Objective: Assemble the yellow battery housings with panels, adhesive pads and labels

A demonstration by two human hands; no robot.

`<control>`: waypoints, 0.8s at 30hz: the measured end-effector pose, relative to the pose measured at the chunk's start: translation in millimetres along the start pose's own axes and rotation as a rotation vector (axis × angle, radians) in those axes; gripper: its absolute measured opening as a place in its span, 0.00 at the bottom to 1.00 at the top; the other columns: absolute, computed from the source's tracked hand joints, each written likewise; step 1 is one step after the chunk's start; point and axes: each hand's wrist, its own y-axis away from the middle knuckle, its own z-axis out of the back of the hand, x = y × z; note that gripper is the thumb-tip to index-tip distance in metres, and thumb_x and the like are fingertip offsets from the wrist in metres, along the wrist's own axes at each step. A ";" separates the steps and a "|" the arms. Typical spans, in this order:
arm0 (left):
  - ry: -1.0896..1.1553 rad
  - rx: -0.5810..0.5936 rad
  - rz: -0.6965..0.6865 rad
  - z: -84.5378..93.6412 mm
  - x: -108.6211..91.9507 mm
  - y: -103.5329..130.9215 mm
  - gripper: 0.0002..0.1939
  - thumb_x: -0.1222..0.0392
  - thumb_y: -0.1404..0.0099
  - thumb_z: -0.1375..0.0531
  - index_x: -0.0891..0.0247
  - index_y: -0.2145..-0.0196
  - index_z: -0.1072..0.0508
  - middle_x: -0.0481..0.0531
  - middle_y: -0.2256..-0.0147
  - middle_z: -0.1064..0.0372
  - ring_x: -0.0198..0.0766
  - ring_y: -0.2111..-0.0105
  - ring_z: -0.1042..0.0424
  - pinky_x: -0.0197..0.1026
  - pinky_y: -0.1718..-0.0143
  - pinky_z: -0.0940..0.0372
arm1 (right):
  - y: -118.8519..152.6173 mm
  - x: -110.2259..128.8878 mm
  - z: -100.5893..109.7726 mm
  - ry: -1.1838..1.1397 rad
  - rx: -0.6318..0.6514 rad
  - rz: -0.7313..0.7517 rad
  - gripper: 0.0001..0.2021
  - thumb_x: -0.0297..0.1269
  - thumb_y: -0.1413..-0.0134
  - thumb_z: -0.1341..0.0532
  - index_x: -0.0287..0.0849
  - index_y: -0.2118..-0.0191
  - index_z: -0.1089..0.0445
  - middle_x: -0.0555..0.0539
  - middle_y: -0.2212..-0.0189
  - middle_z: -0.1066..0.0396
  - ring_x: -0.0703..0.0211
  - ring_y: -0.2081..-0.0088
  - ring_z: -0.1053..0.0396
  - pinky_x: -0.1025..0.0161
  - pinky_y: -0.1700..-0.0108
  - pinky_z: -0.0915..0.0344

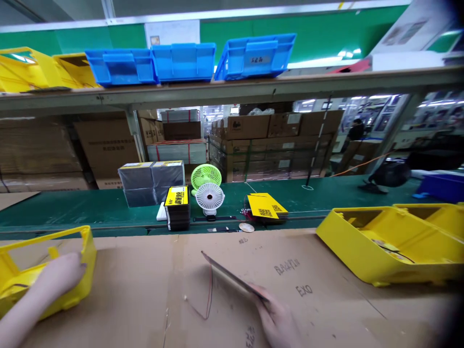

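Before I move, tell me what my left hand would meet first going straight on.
Your left hand would most likely meet the right end wall of the yellow bin it reaches into. Depth is unclear, so it may already touch it or could pass above.

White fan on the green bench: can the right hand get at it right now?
Probably not to grip: the right hand holds a thin flat panel. Past that, only low items lie before the white fan, so an emptied hand likely could, arm length permitting.
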 end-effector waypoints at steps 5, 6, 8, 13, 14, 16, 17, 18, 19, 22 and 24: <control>0.226 0.188 -0.429 -26.2 -93.2 49.7 0.19 0.50 0.40 0.50 0.60 0.57 0.28 0.56 0.55 0.28 0.49 0.54 0.31 0.49 0.51 0.41 | 2.7 -2.0 6.7 -0.078 -0.252 -0.240 0.19 0.48 0.47 0.44 0.38 0.57 0.28 0.40 0.59 0.26 0.49 0.55 0.29 0.58 0.52 0.32; 0.284 0.232 -0.488 -27.8 -111.0 67.5 0.21 0.48 0.40 0.49 0.55 0.52 0.31 0.53 0.50 0.32 0.47 0.50 0.34 0.47 0.48 0.43 | 3.4 -3.0 8.5 -0.092 -0.286 -0.291 0.20 0.49 0.48 0.43 0.37 0.58 0.28 0.39 0.60 0.26 0.48 0.56 0.29 0.59 0.53 0.32; 0.331 0.292 -0.584 -28.0 -143.5 99.0 0.25 0.47 0.43 0.45 0.48 0.47 0.35 0.48 0.45 0.37 0.46 0.45 0.39 0.47 0.44 0.47 | 4.0 -4.5 12.9 -0.130 -0.351 -0.371 0.22 0.50 0.49 0.42 0.35 0.59 0.28 0.38 0.61 0.26 0.47 0.55 0.29 0.58 0.53 0.32; 0.265 0.436 -0.727 -26.3 -211.1 141.5 0.17 0.49 0.41 0.47 0.50 0.56 0.27 0.51 0.56 0.27 0.49 0.56 0.30 0.49 0.53 0.37 | 2.2 -3.2 23.3 -0.170 -0.496 -0.488 0.27 0.54 0.51 0.42 0.33 0.58 0.27 0.36 0.60 0.26 0.44 0.54 0.31 0.56 0.51 0.34; 0.260 0.458 -0.739 -27.7 -221.9 146.6 0.15 0.50 0.41 0.47 0.52 0.59 0.26 0.53 0.57 0.26 0.49 0.58 0.29 0.49 0.55 0.36 | 1.9 -3.0 24.1 -0.165 -0.506 -0.503 0.27 0.55 0.51 0.43 0.32 0.59 0.27 0.36 0.60 0.26 0.44 0.54 0.31 0.56 0.51 0.34; 0.262 0.473 -0.768 -33.0 -238.6 156.3 0.14 0.53 0.41 0.47 0.55 0.62 0.24 0.56 0.60 0.26 0.50 0.60 0.28 0.48 0.57 0.36 | 1.7 -3.2 24.2 -0.164 -0.524 -0.501 0.27 0.54 0.50 0.43 0.31 0.59 0.27 0.35 0.60 0.26 0.44 0.54 0.30 0.57 0.52 0.33; 0.277 0.469 -0.787 -36.4 -243.9 161.0 0.14 0.53 0.40 0.47 0.55 0.62 0.24 0.58 0.60 0.25 0.50 0.60 0.28 0.48 0.57 0.35 | 1.8 -3.5 23.8 -0.167 -0.538 -0.484 0.27 0.54 0.50 0.42 0.31 0.60 0.27 0.35 0.61 0.26 0.44 0.55 0.30 0.57 0.53 0.33; 0.298 0.466 -0.812 -39.6 -246.8 165.4 0.15 0.53 0.40 0.48 0.55 0.61 0.25 0.58 0.61 0.25 0.50 0.60 0.28 0.49 0.58 0.35 | 1.8 -3.8 23.5 -0.168 -0.560 -0.461 0.26 0.53 0.50 0.42 0.30 0.60 0.27 0.34 0.61 0.26 0.44 0.55 0.30 0.57 0.53 0.33; 0.330 0.463 -0.839 -42.2 -247.3 168.9 0.15 0.53 0.40 0.48 0.55 0.59 0.25 0.58 0.60 0.26 0.50 0.60 0.28 0.49 0.57 0.35 | 1.6 -3.9 23.6 -0.165 -0.577 -0.442 0.26 0.53 0.50 0.42 0.30 0.59 0.27 0.35 0.61 0.26 0.44 0.55 0.30 0.57 0.53 0.33; 0.465 0.421 -0.891 -42.6 -235.5 169.6 0.18 0.48 0.40 0.45 0.50 0.53 0.29 0.55 0.55 0.28 0.49 0.55 0.30 0.50 0.53 0.37 | -1.6 -1.5 29.3 -0.142 -0.580 -0.428 0.26 0.52 0.49 0.42 0.31 0.59 0.28 0.36 0.61 0.26 0.43 0.55 0.30 0.55 0.52 0.34; 0.558 0.283 -0.853 -36.4 -219.7 156.3 0.20 0.47 0.42 0.44 0.49 0.52 0.31 0.53 0.50 0.32 0.48 0.49 0.36 0.51 0.47 0.41 | -8.0 3.7 39.1 -0.132 -0.564 -0.419 0.25 0.52 0.49 0.42 0.31 0.59 0.27 0.37 0.61 0.26 0.43 0.55 0.30 0.54 0.51 0.35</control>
